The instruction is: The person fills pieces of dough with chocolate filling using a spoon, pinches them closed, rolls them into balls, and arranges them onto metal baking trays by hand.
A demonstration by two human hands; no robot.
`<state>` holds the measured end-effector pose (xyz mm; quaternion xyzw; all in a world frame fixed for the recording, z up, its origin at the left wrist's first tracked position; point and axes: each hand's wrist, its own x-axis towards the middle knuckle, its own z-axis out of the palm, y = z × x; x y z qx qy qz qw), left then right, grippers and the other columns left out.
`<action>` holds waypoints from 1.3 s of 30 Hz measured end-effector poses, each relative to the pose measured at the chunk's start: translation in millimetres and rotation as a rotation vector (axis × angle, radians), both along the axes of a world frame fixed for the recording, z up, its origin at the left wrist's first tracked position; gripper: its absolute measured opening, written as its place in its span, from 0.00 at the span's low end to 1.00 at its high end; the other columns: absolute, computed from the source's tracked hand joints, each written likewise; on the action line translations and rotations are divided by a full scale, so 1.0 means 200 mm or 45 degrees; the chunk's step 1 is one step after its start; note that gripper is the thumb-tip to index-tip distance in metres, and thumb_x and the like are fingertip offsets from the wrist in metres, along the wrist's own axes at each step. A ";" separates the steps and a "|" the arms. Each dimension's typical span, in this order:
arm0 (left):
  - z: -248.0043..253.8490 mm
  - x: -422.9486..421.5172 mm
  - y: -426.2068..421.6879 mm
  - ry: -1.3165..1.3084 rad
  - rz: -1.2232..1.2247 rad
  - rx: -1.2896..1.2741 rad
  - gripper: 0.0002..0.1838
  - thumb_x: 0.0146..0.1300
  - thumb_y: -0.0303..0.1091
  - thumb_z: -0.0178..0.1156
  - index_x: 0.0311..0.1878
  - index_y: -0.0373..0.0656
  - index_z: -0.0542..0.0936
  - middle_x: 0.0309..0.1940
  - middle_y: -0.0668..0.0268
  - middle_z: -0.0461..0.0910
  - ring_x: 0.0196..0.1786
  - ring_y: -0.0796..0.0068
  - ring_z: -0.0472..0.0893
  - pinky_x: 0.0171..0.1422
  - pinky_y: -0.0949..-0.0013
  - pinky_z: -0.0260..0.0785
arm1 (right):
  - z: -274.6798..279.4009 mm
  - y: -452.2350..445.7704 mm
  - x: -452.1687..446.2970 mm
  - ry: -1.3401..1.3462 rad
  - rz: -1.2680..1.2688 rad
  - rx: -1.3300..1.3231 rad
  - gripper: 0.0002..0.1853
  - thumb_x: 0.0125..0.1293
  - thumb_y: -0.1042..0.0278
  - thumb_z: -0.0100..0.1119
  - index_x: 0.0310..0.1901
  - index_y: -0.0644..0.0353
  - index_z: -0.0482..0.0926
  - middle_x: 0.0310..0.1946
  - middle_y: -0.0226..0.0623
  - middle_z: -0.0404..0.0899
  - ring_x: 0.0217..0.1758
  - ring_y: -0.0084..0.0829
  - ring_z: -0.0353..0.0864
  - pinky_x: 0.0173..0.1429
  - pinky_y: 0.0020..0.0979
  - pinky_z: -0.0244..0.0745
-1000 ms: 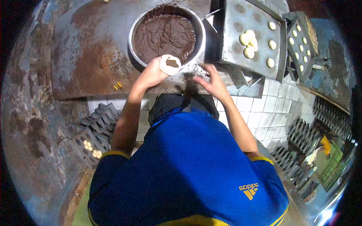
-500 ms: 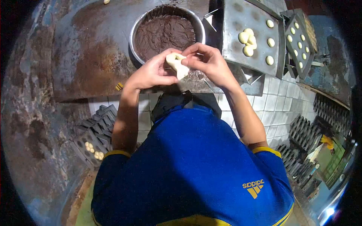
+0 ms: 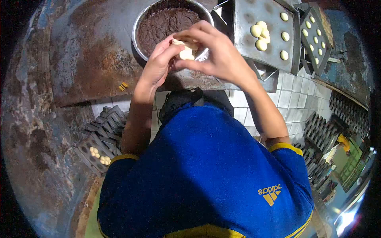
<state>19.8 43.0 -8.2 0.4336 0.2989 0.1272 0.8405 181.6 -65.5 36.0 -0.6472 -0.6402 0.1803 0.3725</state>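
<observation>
A pale piece of dough (image 3: 187,54) sits between my two hands, over the near edge of a round metal pan (image 3: 137,43) of dark brown, paste-like filling (image 3: 168,23). My left hand (image 3: 156,65) grips the dough from the left, its thumb pressed across the top. My right hand (image 3: 218,51) curves round it from the right, fingers arched over the far side and thumb along the near side. Parts of the dough are hidden behind the fingers.
To the right, a metal tray (image 3: 248,51) carries several dough balls (image 3: 260,35). Beyond it stands another tray (image 3: 308,47) with dough balls in rows. A small yellow object (image 3: 123,86) lies on the worktable (image 3: 91,59). Dark moulds (image 3: 105,127) are stacked at lower left.
My right hand has swung from pinching the dough's edge to curving over it. My left thumb now presses on top of the dough, which looks more gathered.
</observation>
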 end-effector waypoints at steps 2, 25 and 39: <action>-0.08 -0.03 0.07 -0.121 -0.095 -0.107 0.19 0.76 0.42 0.56 0.65 0.46 0.73 0.41 0.73 0.79 0.36 0.90 0.74 0.33 0.80 0.60 | 0.00 0.01 0.03 0.290 -0.086 -0.038 0.21 0.63 0.60 0.79 0.53 0.60 0.88 0.43 0.42 0.84 0.48 0.37 0.88 0.54 0.38 0.83; 0.17 0.48 -0.24 -0.198 -0.038 -0.403 0.23 0.78 0.51 0.47 0.61 0.42 0.76 0.32 0.70 0.77 0.27 0.84 0.69 0.25 0.78 0.56 | -0.03 -0.24 0.46 0.420 -0.227 0.271 0.14 0.67 0.64 0.75 0.53 0.55 0.93 0.40 0.38 0.86 0.43 0.32 0.86 0.49 0.32 0.82; 0.39 1.43 -0.65 -0.521 0.060 0.336 0.21 0.62 0.21 0.68 0.56 0.39 0.73 0.38 0.66 0.85 0.52 0.70 0.87 0.65 0.63 0.78 | -0.14 -0.53 0.85 1.653 -0.659 0.636 0.27 0.71 0.78 0.69 0.70 0.65 0.73 0.52 0.37 0.86 0.52 0.28 0.88 0.61 0.35 0.86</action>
